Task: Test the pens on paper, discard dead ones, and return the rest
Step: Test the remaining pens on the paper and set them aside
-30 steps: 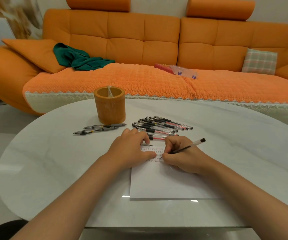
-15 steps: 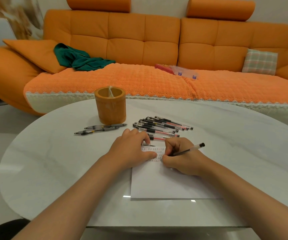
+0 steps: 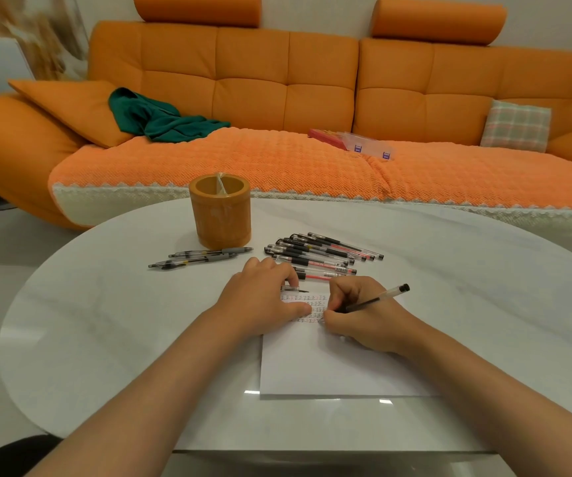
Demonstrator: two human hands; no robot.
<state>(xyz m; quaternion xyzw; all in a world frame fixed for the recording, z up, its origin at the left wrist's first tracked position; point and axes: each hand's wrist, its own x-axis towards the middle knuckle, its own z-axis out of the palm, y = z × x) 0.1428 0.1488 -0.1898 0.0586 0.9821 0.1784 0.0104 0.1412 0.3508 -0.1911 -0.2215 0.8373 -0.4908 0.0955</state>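
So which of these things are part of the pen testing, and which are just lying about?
In the job: pen in the right hand, pen cap in the left hand, paper, row of pens, two grey pens, pen holder.
Lying about: green cloth, plaid cushion, clear box, sofa.

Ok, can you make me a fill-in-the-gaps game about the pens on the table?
The ____ hand grips the pen that is writing on the paper.
The pen pot is coloured ____.
____ pens lie by themselves, left of the big bunch.
Missing words: right; orange; two.
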